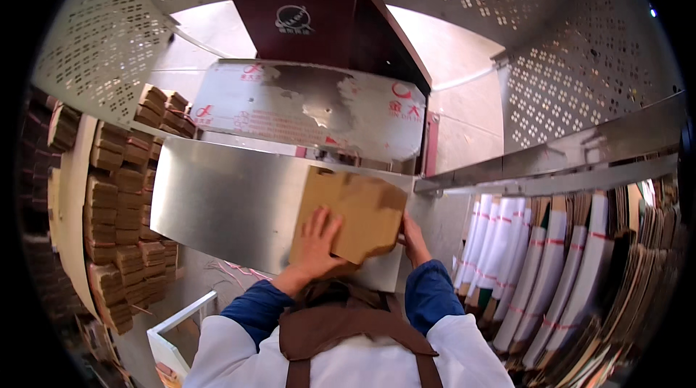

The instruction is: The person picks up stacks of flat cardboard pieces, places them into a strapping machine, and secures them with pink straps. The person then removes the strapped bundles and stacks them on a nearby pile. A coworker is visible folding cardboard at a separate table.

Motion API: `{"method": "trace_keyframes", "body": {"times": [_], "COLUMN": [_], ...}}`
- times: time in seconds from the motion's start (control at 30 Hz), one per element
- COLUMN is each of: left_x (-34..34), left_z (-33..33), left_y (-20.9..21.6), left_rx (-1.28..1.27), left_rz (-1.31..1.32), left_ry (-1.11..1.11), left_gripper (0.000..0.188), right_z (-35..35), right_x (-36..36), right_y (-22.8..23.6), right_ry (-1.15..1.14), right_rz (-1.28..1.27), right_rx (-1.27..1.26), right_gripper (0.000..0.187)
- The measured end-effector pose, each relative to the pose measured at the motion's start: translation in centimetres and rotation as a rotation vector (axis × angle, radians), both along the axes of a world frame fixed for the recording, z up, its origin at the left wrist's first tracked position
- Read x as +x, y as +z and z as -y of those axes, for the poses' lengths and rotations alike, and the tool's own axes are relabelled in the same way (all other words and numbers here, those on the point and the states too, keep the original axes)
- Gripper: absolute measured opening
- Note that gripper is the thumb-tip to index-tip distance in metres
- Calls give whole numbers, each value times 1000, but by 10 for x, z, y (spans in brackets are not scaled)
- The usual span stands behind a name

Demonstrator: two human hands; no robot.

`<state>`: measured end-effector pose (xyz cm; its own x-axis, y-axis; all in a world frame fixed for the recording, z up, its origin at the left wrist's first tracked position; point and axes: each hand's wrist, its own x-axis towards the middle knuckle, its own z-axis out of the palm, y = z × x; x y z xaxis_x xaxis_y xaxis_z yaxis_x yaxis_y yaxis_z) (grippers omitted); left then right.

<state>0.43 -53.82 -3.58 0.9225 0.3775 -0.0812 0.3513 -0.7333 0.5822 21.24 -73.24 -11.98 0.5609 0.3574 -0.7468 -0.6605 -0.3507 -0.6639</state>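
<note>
A stack of flat brown cardboard blanks [370,210] with notched edges lies on the right part of the shiny metal worktable [225,199]. My left hand [317,244] rests on its left part, fingers spread and palm down, while the thumb points towards the middle of the stack. At the right edge, my right hand [415,240] is curled against the cardboard and grips its side; some of its fingers are hidden. Just behind the stack is the metal head of a machine [330,156], only partly visible.
A machine cover in patchy film [312,109] and a dark red panel [297,11] stand behind the table. Perforated metal screens [580,76] curve around. Bundled cardboard stacks [119,207] are on the left; white tied bundles [500,243] stand at right under a metal rail [558,163].
</note>
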Motion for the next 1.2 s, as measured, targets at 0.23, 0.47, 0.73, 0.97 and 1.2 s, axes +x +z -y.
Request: {"method": "trace_keyframes", "body": {"times": [0.23,0.47,0.73,0.97,1.2], "left_x": [-103,-74,57,90,88], "left_z": [-104,-92,-38,-27,-20], "left_y": [-114,-112,-97,-94,-111], "left_rx": [-719,-696,-567,-191,-426], "left_rz": [168,166,261,223,315], "left_ry": [268,243,95,19,119], "left_gripper": [95,90,105,103,98], "right_z": [-80,-73,-10,50,18], "right_x": [-85,-80,13,2,-35], "right_y": [56,55,54,6,-3], "right_ry": [374,323,118,-70,111], "right_rz": [455,566,686,642,715], "right_rx": [193,107,23,97,-388], "right_gripper": [45,43,42,58,41]}}
